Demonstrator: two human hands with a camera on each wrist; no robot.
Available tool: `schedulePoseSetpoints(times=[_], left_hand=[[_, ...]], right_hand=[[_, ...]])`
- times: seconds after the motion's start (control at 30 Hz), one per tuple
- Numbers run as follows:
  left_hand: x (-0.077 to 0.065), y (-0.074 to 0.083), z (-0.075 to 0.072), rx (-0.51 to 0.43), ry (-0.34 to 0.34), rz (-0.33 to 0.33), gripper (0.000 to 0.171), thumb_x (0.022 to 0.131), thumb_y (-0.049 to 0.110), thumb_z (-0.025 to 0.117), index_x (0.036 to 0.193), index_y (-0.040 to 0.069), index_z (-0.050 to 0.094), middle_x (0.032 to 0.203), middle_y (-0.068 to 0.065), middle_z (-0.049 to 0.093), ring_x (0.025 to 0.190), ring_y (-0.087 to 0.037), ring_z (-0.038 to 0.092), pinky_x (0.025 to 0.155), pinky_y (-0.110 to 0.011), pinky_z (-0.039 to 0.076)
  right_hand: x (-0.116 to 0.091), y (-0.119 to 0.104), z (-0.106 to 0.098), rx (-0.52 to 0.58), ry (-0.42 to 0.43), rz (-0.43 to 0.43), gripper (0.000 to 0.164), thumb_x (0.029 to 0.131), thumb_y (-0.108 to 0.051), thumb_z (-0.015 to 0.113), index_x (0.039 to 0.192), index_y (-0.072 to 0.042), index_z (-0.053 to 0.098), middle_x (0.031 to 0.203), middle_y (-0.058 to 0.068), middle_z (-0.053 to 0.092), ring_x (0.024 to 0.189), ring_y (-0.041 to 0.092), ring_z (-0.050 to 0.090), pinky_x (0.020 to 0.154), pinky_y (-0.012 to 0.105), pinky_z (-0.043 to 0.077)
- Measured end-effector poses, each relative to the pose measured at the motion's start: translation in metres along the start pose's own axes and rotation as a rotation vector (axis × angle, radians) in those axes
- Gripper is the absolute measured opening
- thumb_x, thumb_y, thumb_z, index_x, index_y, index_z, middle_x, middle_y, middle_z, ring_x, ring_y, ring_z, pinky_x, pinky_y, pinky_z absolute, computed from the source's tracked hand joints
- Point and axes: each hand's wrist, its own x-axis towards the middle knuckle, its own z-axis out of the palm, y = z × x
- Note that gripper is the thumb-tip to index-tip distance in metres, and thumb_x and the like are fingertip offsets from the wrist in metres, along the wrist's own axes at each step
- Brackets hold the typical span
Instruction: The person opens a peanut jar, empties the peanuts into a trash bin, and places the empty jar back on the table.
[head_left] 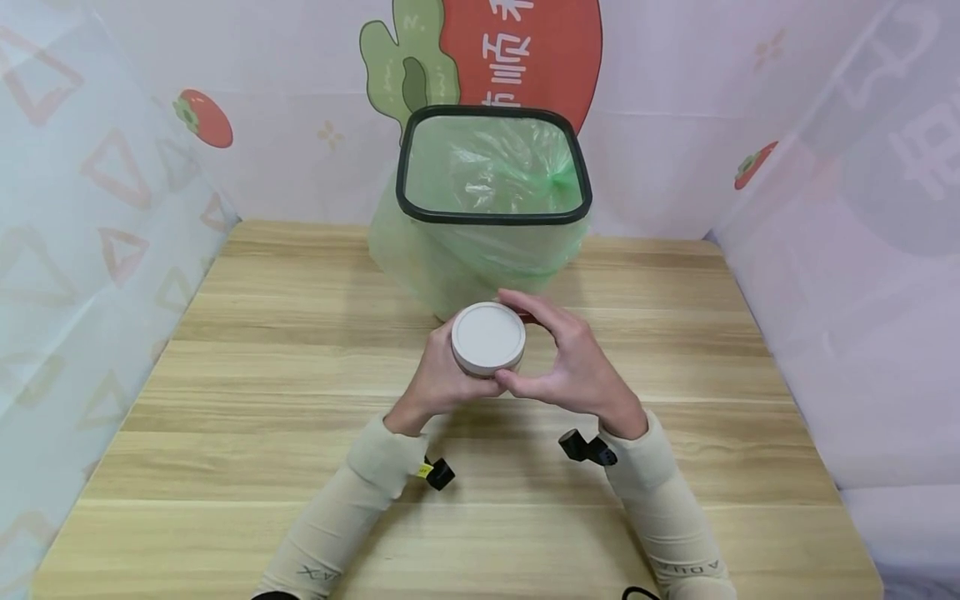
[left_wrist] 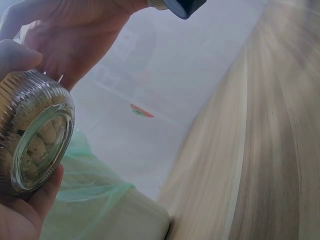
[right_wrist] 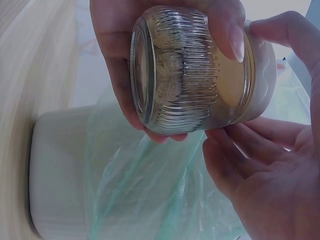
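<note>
At the centre of the head view, the left hand (head_left: 437, 379) is wrapping its fingers around a ribbed glass jar (right_wrist: 187, 75), while the right hand (head_left: 572, 367) is pinching the jar's white lid (head_left: 488, 337), just below the green-lined bin (head_left: 491, 200) on the wooden table (head_left: 225, 433).

Both hands raised together, forearms angled inward

The left hand (head_left: 435, 379) curls its fingers (right_wrist: 235, 35) in a wrapping grip; the right hand (head_left: 573, 362) meets it from the other side, thumb and fingertips (head_left: 517, 298) pinching, both sleeved forearms converging.
</note>
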Motion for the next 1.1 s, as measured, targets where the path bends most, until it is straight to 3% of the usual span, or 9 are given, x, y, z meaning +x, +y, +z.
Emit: schedulePoseSetpoints(times=[0.33,0.57,0.7,0.9,1.1], left_hand=[[-0.002,0.001,0.000,0.004,-0.003,-0.015,0.087,0.064,0.012,0.094,0.142,0.000,0.058,0.131,-0.019,0.071,0.121,-0.031,0.067,0.109,-0.040,0.053],[-0.001,0.003,-0.001,0.013,0.016,-0.009,0.088,0.064,0.012,0.096,0.142,-0.001,0.058,0.133,-0.020,0.070,0.123,-0.033,0.067,0.111,-0.046,0.053],[0.000,0.004,-0.002,0.016,0.028,-0.016,0.086,0.064,0.009,0.096,0.141,0.000,0.059,0.133,-0.019,0.070,0.122,-0.033,0.067,0.110,-0.045,0.053],[-0.001,0.004,-0.002,0.008,0.036,-0.010,0.084,0.065,0.007,0.095,0.140,-0.001,0.059,0.132,-0.020,0.070,0.122,-0.033,0.067,0.110,-0.045,0.053],[-0.001,0.004,-0.001,0.019,0.036,-0.008,0.084,0.064,0.007,0.095,0.139,-0.002,0.060,0.130,-0.020,0.071,0.120,-0.033,0.068,0.108,-0.045,0.054]], right_hand=[[0.000,-0.002,0.002,0.091,-0.057,0.037,0.096,0.075,-0.018,0.096,0.158,-0.013,0.047,0.155,0.012,0.058,0.143,0.018,0.056,0.120,0.036,0.046],[-0.002,-0.009,0.003,-0.069,0.044,0.053,0.105,0.066,-0.031,0.102,0.154,-0.011,0.050,0.144,0.010,0.062,0.130,0.019,0.061,0.109,0.043,0.054],[-0.002,-0.014,0.006,-0.143,0.105,0.062,0.100,0.062,-0.036,0.103,0.146,-0.009,0.057,0.134,0.009,0.063,0.120,0.020,0.063,0.101,0.040,0.057],[-0.002,-0.017,0.011,-0.177,0.166,0.072,0.093,0.058,-0.039,0.105,0.134,-0.003,0.064,0.119,0.007,0.063,0.105,0.019,0.062,0.094,0.031,0.055],[-0.002,-0.016,0.015,-0.192,0.182,0.071,0.089,0.057,-0.040,0.105,0.130,-0.006,0.066,0.116,0.007,0.062,0.101,0.018,0.059,0.090,0.029,0.052]])
